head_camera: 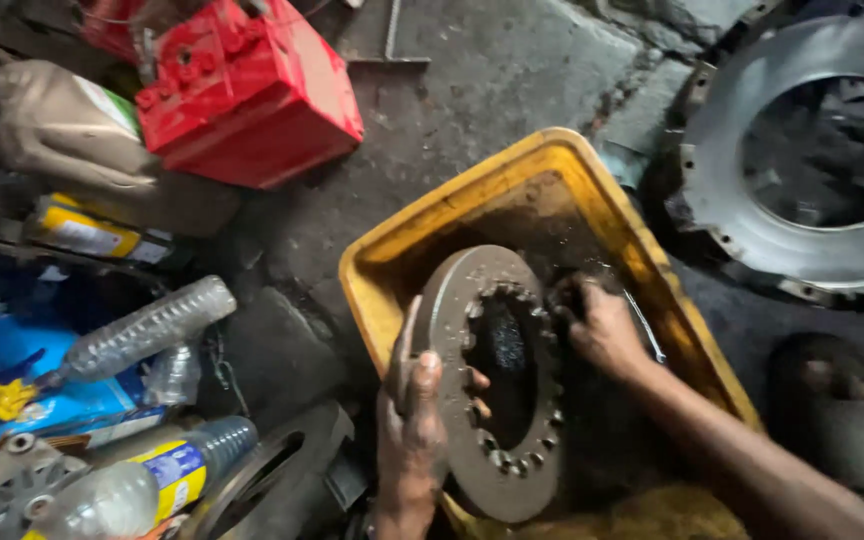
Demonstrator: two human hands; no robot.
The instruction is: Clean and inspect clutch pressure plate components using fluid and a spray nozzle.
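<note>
A round grey metal disc (462,300) with a toothed central hole stands tilted on edge inside a yellow plastic tub (512,175) of dark oily liquid. My left hand (412,430) grips the disc's near left rim, thumb over the edge. My right hand (602,325) is closed around something dark against the disc's right side, at the toothed hole; what it holds is too dark to make out. Both hands are smeared with grime.
A large metal pressure-plate ring (802,150) lies at the upper right on the concrete floor. A red battery case (252,90) sits at the upper left. Plastic bottles (152,325), a yellow-labelled can (87,232) and metal parts crowd the left side.
</note>
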